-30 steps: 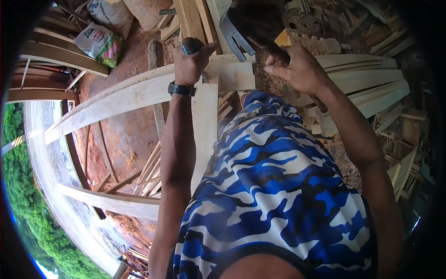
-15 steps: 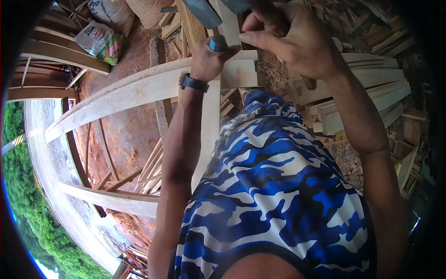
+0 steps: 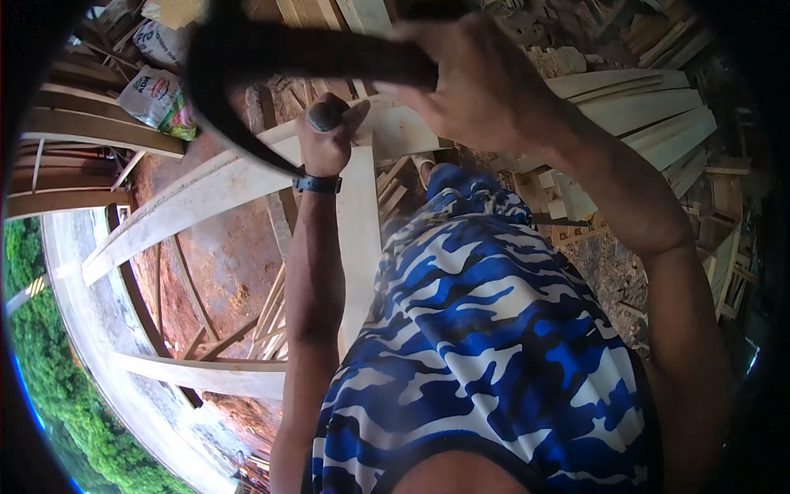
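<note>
My left hand (image 3: pixel 324 153) is closed around a tool handle with a dark round end (image 3: pixel 326 114) facing up. The tool's working end is hidden below the fist. This hand is over a long pale curved board (image 3: pixel 222 191), where it meets a straight pale plank (image 3: pixel 359 226). Raised higher, my right hand (image 3: pixel 498 86) grips the handle of an adze (image 3: pixel 329 59). Its dark head, blurred and curved to a tapering tip, sweeps above and left of my left hand. From this angle the tip overlaps the watch on my left wrist; they look apart.
Stacked pale boards (image 3: pixel 642 107) lie at the right among wood scraps. Printed sacks (image 3: pixel 156 95) stand at the far left beside dark planks (image 3: pixel 99 123). Another curved timber (image 3: pixel 206 372) crosses at the lower left over reddish ground. My foot (image 3: pixel 424 165) is close to the boards.
The adze has swung up and left, so its whole curved head now shows. My right hand has shifted slightly left with it. My left hand keeps its hold; the whole view has shifted a little.
</note>
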